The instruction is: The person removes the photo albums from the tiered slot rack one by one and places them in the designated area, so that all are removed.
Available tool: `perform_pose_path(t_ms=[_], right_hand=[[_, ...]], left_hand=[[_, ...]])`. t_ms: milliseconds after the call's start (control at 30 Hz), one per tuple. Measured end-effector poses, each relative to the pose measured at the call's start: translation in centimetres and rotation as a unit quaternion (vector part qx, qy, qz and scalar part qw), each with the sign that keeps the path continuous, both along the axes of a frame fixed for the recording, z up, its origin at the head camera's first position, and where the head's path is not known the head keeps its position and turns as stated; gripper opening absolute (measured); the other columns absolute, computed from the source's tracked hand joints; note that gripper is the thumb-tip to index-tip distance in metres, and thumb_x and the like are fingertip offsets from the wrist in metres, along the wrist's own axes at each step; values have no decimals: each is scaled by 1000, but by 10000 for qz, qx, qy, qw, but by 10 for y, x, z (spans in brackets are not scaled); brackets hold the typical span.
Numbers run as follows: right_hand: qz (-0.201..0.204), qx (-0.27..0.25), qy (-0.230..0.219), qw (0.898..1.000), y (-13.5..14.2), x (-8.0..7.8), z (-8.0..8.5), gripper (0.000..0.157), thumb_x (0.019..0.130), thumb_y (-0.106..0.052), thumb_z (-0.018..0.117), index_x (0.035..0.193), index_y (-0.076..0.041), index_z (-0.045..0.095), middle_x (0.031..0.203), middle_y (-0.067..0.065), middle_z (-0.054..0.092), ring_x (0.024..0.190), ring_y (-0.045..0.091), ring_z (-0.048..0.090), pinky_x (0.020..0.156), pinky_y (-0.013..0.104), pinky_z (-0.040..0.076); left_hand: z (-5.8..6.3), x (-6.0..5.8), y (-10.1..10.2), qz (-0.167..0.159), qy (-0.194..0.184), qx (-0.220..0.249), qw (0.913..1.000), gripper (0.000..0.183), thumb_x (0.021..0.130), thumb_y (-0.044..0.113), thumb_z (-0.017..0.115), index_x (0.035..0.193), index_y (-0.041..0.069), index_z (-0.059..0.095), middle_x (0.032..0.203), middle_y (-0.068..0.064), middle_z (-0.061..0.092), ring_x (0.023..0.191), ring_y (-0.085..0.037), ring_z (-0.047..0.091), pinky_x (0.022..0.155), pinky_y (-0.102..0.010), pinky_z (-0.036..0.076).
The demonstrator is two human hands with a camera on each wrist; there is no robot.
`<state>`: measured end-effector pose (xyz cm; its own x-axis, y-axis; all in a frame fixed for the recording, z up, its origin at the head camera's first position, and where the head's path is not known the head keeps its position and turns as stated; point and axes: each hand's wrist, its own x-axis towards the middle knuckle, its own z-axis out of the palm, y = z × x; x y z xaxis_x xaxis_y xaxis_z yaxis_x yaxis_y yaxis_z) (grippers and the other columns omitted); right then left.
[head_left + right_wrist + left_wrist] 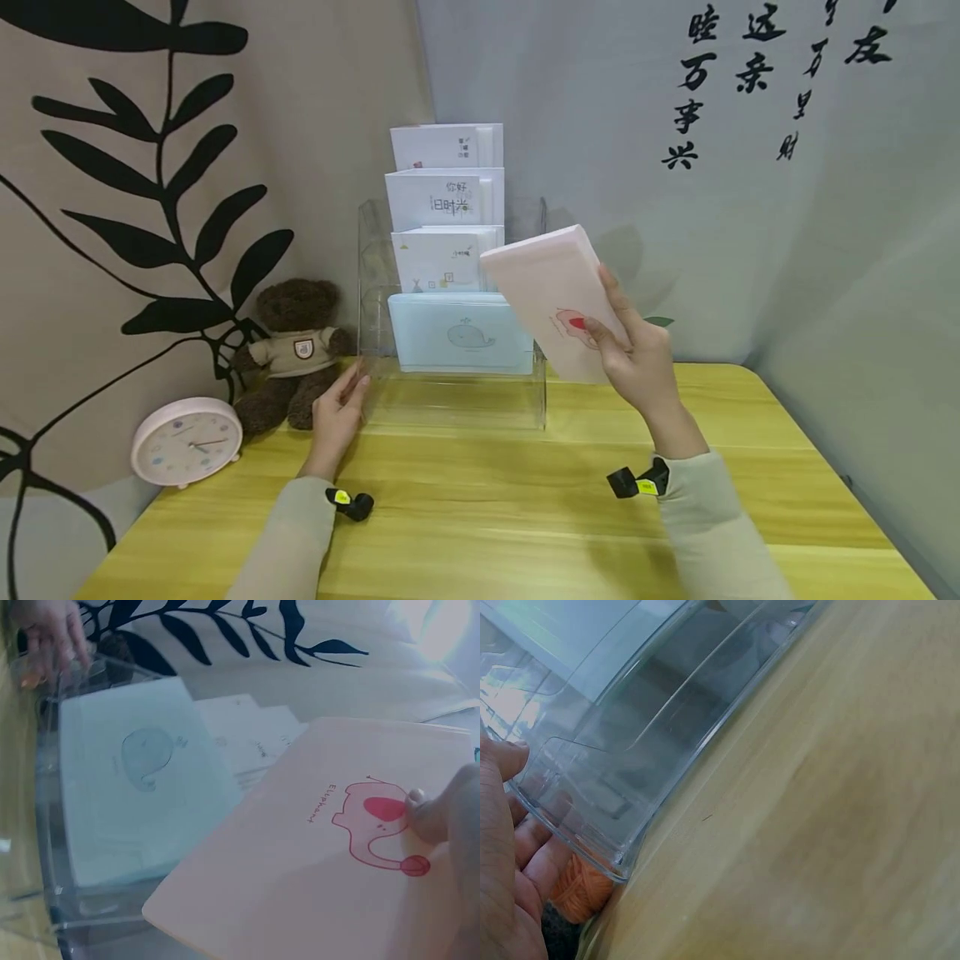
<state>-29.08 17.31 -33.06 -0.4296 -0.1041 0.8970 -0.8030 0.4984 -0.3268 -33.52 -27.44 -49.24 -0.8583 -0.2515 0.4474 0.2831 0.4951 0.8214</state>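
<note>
1. The right hand (pixel 641 358) grips the pink booklet (pixel 543 292) near its right edge, thumb on the printed elephant; its other fingers are mostly hidden behind. The booklet is held up, tilted, at the right front of the clear rack (pixel 457 408).
2. The left hand (pixel 339 417) holds the rack's left side wall between thumb and fingers. A light, steady hold suits best: the rack could slide on the surface (pixel 487 517) if nudged.
3. Level the booklet with the rack's tiers before bringing it in; at this tilt, a corner would probably catch on a tier edge.
4. Mind the blue booklet (pixel 427 333) low in the rack: the pink one overlaps its right end in the head view, though contact cannot be told.
5. The white booklets (pixel 435 258) stand higher, behind the blue one in the rack, so a low approach from the rack's front should leave them undisturbed.
6. Avoid pressing the rack leftward, towards the teddy bear (pixel 296 317).
</note>
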Motion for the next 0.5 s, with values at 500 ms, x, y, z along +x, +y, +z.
perform_pose_path(t_ms=[500], right_hand=[[-827,-60,-671,9943,38,-3,-21,79,87,0,77,155,-25,44,123,21,68,93,37,72,70,49,61]], left_hand=[[1,1,0,-46,-38,-2,10000,49,101,44,61,146,27,55,135,-9,64,117,-25,65,94,-43,53]])
